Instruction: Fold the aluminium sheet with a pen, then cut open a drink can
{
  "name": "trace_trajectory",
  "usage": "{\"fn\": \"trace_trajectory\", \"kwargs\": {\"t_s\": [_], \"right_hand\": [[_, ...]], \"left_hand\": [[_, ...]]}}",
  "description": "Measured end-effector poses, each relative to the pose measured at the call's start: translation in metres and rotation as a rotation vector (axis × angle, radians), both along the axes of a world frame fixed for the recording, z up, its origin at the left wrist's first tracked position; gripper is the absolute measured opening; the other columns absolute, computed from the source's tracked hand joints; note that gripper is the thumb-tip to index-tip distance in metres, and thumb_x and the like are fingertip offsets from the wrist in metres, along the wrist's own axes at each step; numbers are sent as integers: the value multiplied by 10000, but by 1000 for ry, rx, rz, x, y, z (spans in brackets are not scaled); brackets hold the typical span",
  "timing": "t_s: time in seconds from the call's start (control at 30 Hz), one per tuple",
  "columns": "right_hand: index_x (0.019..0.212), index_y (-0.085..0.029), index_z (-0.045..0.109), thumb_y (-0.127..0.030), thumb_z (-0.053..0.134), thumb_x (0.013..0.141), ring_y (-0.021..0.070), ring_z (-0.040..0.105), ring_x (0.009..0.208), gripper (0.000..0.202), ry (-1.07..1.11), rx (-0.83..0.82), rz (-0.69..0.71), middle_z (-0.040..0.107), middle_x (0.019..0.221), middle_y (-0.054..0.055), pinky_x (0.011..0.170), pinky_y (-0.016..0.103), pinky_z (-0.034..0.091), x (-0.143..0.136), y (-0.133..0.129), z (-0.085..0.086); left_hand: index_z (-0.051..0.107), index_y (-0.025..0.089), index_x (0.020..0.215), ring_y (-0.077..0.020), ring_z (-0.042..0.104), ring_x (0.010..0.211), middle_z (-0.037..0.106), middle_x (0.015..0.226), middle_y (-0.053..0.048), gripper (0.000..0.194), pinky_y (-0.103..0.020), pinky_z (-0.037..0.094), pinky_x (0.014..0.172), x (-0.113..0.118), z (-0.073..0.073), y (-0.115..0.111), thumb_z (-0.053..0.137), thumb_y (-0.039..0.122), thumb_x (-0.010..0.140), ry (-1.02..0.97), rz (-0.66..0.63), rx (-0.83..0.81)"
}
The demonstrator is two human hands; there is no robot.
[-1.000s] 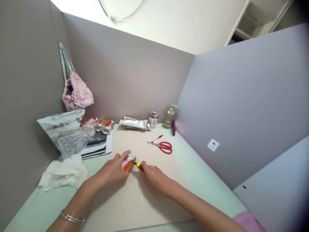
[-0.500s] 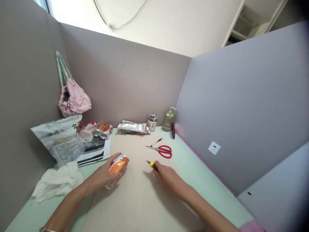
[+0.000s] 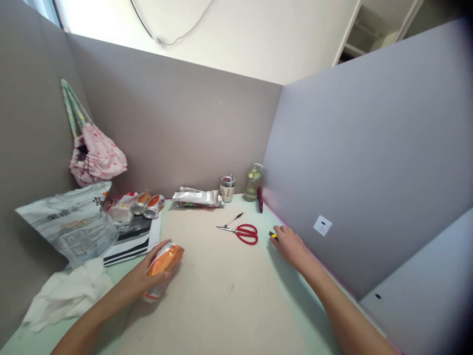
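My left hand is wrapped round an orange and silver drink can, which leans to the right over the left part of the beige board. My right hand is closed on a utility knife; only its yellow and black end shows past the fingers. This hand is over the pale green tabletop strip, to the right of the red-handled scissors. A pen lies just behind the scissors.
At the left are a big snack bag, crumpled white cloth or tissue, a printed sheet and two more cans. Along the back stand silver packets, a pen cup and a green bottle. Grey partitions enclose the desk.
My right hand has moved right with the utility knife, from the board to the green strip. My left hand still holds the can, now a little further left in view. The view has shifted slightly.
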State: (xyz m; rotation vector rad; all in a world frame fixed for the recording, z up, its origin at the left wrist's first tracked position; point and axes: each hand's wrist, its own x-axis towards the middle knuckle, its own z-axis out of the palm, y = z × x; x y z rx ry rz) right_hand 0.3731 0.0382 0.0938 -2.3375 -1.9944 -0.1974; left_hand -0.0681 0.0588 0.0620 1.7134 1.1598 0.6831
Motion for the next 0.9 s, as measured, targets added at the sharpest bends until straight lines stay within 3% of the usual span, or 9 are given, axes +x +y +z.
{"fn": "trace_trajectory", "kwargs": {"t_s": [0.2,0.37,0.67,0.77,0.9], "right_hand": [[1120,-156,597,-220,497,992,253,610,1006,175,115,75,172,652,1090,139,846,333,429,-43,28,-12],[1206,-182,569,-207,438,1019,230,597,1087,229,226,128,321,641,1184,119,907,330,455,-64,42,-29],[1236,-204,559,-242,365,1018,272,633,1069,294,307,131,406,648,1213,140,900,431,524,-46,55,-55],[1281,-235,543,-283,363,1017,271,647,1092,324,305,186,413,655,1232,125,916,429,538,-36,57,-65],[1330,-257,535,-278,386,1000,283,646,1142,363,280,203,434,658,1270,121,949,440,541,-22,61,-79]], "left_hand": [[218,260,1519,-319,497,1340,484,1505,-142,955,-435,347,1127,-5,-7,4,601,729,780,-45,6,-6],[231,271,1511,-330,475,1358,494,1501,-136,1017,-410,339,1129,-7,-17,7,658,753,723,-158,5,-57],[208,296,1532,-352,489,1334,483,1506,-112,1095,-430,336,1139,-6,-18,0,717,740,670,-212,43,-158],[237,344,1522,-345,418,1400,464,1531,-65,1072,-421,258,1189,-7,-28,-1,734,731,655,-264,85,-184],[212,404,1529,-353,380,1429,400,1576,-38,1019,-467,275,1188,-5,-48,0,741,666,698,-366,-12,-285]]}}
